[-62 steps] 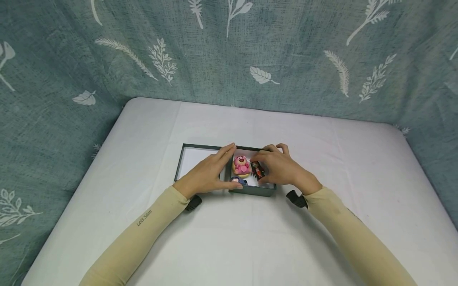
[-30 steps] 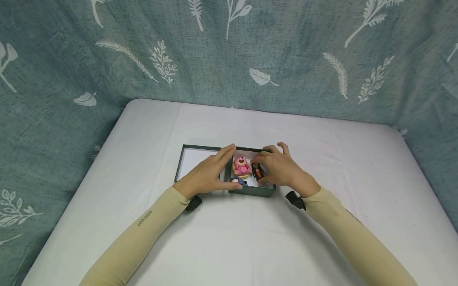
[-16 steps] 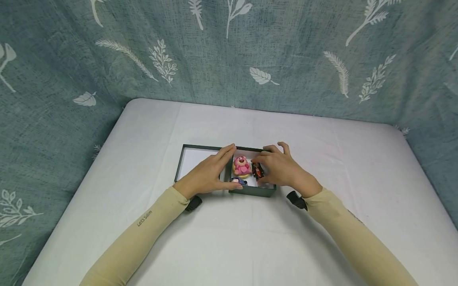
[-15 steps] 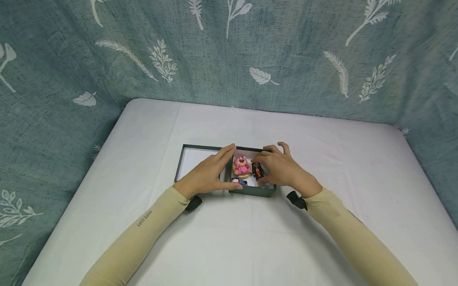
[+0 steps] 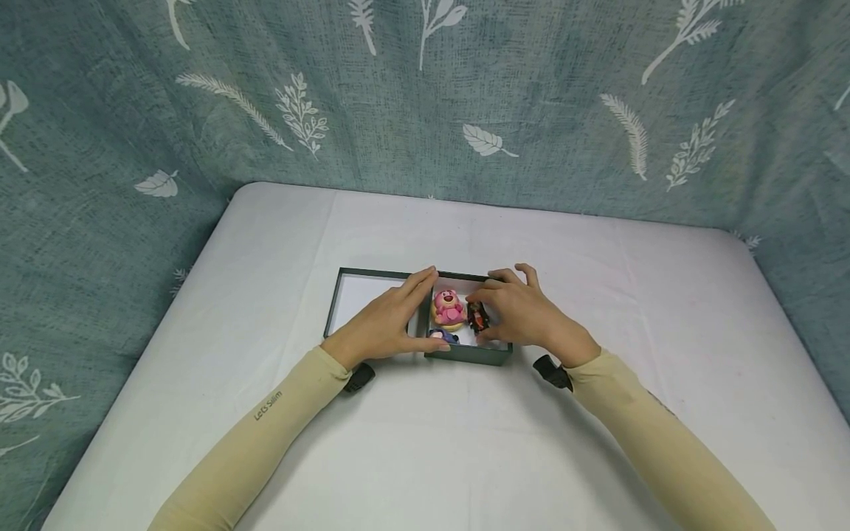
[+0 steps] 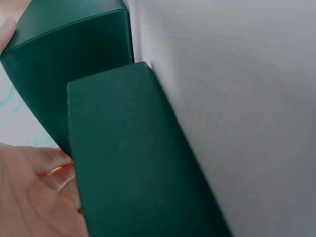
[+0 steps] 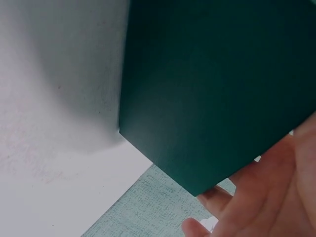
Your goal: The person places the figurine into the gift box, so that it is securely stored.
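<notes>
In the head view, a dark green box [image 5: 468, 355] with a white inside holds several small figurines. A pink bear figurine [image 5: 449, 310] lies at its left, with a blue-purple figurine [image 5: 443, 336] below it. My right hand [image 5: 521, 310] reaches over the right wall, thumb and index finger on a dark-haired figurine [image 5: 477, 317] dressed in red and black. My left hand [image 5: 388, 321] spans the box's left side, thumb at the front wall and fingers at the back. In the wrist views, the box's green walls hide the figurines.
A shallow green-edged lid [image 5: 361, 287] with a white inside lies left of the box, partly under the left hand. Both stand on a white cloth-covered table [image 5: 425, 442]. A blue-green leaf-patterned curtain [image 5: 412, 133] hangs behind. Black wrist cameras [image 5: 551, 371] sit under the wrists.
The dark-haired figurine has turned slightly, from slanted to straighter, between my right fingers, which have shifted a little. My left hand and the other figurines keep their places.
</notes>
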`<state>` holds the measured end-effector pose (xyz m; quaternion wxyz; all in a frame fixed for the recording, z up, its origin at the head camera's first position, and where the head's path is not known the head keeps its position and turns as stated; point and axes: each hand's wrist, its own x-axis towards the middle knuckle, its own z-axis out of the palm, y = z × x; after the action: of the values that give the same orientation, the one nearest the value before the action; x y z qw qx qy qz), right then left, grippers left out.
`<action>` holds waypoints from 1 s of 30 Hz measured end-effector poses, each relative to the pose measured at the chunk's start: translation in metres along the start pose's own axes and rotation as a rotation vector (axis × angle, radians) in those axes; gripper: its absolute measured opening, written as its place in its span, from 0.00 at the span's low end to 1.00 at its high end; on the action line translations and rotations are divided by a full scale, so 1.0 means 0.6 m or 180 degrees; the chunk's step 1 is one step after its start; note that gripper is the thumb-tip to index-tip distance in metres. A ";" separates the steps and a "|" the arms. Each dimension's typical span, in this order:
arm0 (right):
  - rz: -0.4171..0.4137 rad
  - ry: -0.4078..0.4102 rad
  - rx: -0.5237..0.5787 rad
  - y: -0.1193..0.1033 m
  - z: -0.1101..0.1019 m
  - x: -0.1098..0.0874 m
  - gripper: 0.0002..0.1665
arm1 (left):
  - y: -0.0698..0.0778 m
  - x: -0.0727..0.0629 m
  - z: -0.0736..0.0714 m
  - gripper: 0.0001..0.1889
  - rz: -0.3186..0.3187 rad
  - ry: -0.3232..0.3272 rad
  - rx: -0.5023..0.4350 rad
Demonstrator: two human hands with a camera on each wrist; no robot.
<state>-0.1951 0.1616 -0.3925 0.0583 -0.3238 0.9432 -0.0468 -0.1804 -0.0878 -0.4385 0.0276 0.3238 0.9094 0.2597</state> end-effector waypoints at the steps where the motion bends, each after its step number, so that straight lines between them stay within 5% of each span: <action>1: -0.0003 0.0007 -0.0001 0.000 0.000 -0.001 0.38 | 0.000 0.000 0.000 0.58 0.0002 -0.0004 0.0003; 30: -0.0035 0.0351 0.0115 0.006 -0.016 -0.041 0.31 | 0.001 0.001 -0.001 0.59 -0.0067 -0.0083 -0.0028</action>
<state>-0.1794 0.1800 -0.3817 0.0117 -0.3248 0.9422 -0.0819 -0.1807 -0.0873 -0.4373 0.0435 0.3175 0.9111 0.2591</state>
